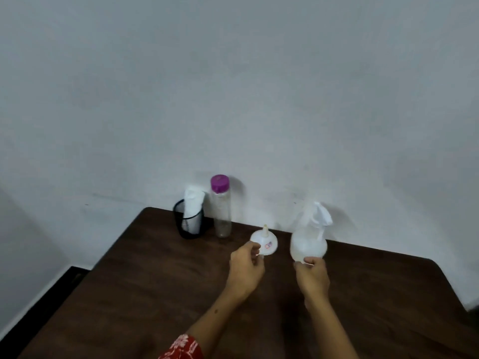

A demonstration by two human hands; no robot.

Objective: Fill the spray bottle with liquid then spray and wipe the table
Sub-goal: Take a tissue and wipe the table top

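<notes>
Head view puts your spray bottle right of centre in the frame, standing upright on the dark wooden table, long axis vertical, its white trigger head at the top leaning toward the right of the frame. Your right hand grips the bottle's lower body, fingers curled against it. Just left of the bottle, apart from it, a white funnel sits wide end down with its spout pointing up; your left hand pinches its near rim. Further up and left, by the wall, stands a clear bottle with a purple cap, upright, and beside it a black mesh cup holding a rolled white cloth. A red patterned sleeve shows at the bottom edge.
</notes>
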